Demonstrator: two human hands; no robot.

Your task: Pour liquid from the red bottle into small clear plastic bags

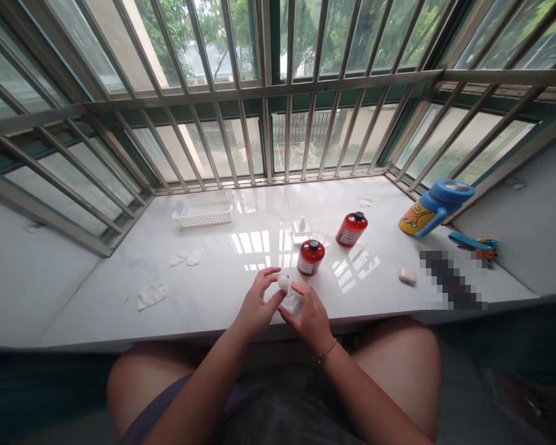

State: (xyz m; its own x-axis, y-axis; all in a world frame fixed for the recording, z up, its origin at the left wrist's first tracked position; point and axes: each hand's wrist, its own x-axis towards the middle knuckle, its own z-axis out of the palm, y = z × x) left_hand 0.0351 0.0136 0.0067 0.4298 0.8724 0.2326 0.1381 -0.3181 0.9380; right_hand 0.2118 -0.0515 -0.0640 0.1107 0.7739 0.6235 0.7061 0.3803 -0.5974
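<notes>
Near the counter's front edge my right hand is closed around a small clear bottle, partly hidden by the fingers. A round white cap sits at the bottle's top, and my left hand grips it between thumb and fingers. Just beyond my hands stands a red bottle with a black cap and a pale label. A second red bottle of the same kind is farther back to the right. Behind the nearer one is another small clear bottle with a whitish top.
A white plastic basket lies at the back left. Crumpled white tissues are on the left side. To the right are a blue and yellow tumbler, a white earbud case and a blue-orange strap. Metal window bars rise behind the counter.
</notes>
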